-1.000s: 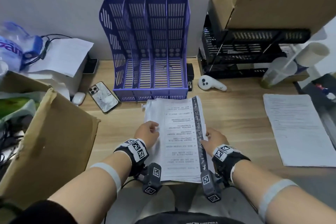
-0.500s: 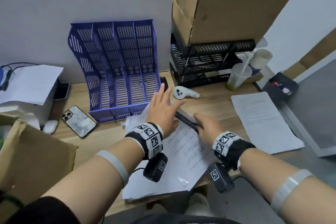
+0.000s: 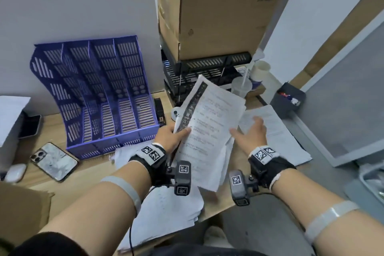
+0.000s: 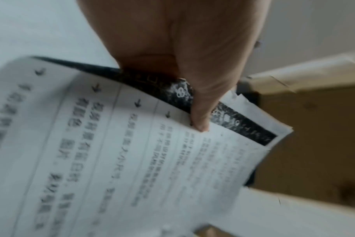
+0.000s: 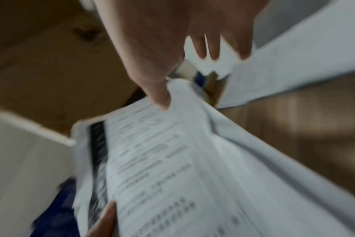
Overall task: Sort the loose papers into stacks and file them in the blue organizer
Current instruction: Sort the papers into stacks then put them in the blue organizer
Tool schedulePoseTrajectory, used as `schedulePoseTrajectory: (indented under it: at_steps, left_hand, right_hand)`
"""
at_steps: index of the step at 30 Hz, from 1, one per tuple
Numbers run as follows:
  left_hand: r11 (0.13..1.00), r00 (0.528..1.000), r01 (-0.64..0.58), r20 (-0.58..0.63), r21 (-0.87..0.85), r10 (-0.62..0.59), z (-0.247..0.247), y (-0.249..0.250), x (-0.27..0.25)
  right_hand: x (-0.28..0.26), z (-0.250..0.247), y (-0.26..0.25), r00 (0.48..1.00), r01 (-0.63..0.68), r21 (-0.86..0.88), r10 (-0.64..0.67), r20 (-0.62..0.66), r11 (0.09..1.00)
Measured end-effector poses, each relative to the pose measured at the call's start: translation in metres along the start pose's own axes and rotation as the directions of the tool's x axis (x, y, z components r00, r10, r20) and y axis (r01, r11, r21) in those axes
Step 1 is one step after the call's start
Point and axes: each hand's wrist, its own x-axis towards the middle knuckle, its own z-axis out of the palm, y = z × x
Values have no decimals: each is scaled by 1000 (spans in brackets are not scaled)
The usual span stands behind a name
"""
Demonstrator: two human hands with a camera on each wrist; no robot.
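- Nearest, a loose pile of printed sheets (image 3: pixel 166 214) lies at the desk's front edge, partly overhanging it; these look unsorted.
- The left hand (image 3: pixel 169 138) pinches a lifted sheaf of printed papers (image 3: pixel 209 131) by its dark-banded edge, thumb on top, holding it tilted above the wooden desk (image 3: pixel 91 172).
- The right hand (image 3: pixel 252 134) is spread, fingers straight, just beside the sheaf's other edge and above another stack of sheets (image 3: pixel 278 137) lying flat on the desk (whether it touches either, I cannot tell).
- The blue organizer (image 3: pixel 99 97) stands against the wall, all four slots showing bare slats, so by my judgement nothing is filed and most of the job remains.
- Beside the organizer lie a phone (image 3: pixel 54 161) and a black stapler (image 3: pixel 159 111).
- Farthest, a black mesh tray rack (image 3: pixel 199 75) carries a cardboard box (image 3: pixel 218 10); a plastic cup with a straw (image 3: pixel 241 87) stands nearby, before a grey wall.
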Motion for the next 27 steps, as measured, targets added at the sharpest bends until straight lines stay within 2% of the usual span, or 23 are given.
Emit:
schedulePoseTrajectory:
  at_steps: [1,2,3,4,5,7,8,10,12,15,18,20,22,24,25,27]
  left_hand:
    - [994,999,47,6,-95,-46,7,-13,7]
    - [980,995,96,22,-173,-94,16,-23,13]
    - [963,989,145,39,-229,-140,23,-20,8]
    - [951,984,178,41,-252,-173,30,-11,0]
    - [958,984,176,43,-225,-171,36,-7,-5]
    - [986,988,152,27,-70,-150,51,-10,-3]
    - [987,987,157,41,-19,-156,58,-12,-1]
    - [987,985,157,75,22,-158,71,-13,2]
    - [982,978,181,98,49,-185,79,-14,6]
    - [957,934,286,211,47,-289,90,-17,12]
    - [929,888,370,291,8,-356,99,-42,30]
    - [921,901,386,237,-58,-363,93,-33,20]
    - [924,929,357,157,-139,-335,81,-31,16]
    - [932,949,314,32,-183,-314,63,-40,14]
    - [939,947,304,-57,-163,-316,52,-46,12]
    - [939,907,339,-243,-66,-344,25,-61,6]
  right_hand:
    - [3,2,17,976,-130,99,109,188,987]
    - [2,4,30,916,-252,186,172,361,950]
    - [5,8,48,863,-331,237,191,468,914]
    - [6,12,62,844,-346,269,173,507,899]
    - [6,13,69,857,-305,273,137,497,912]
    - [2,5,67,905,-115,174,31,424,978]
    - [3,-2,65,918,-30,95,-10,396,995]
    - [8,-13,62,925,53,-10,-45,378,999]
    - [20,-19,65,929,74,-79,-40,367,994]
    - [42,-22,74,940,72,-105,-32,340,992]
    - [65,-20,78,972,19,-125,10,234,992]
    - [76,-17,79,992,-20,-154,38,118,988]
    - [79,-8,75,996,-10,-176,27,90,984]
    - [69,9,66,974,38,-161,0,227,986]
    - [61,21,62,941,59,-143,-7,337,988]
    - [37,50,56,831,65,-122,14,556,990]
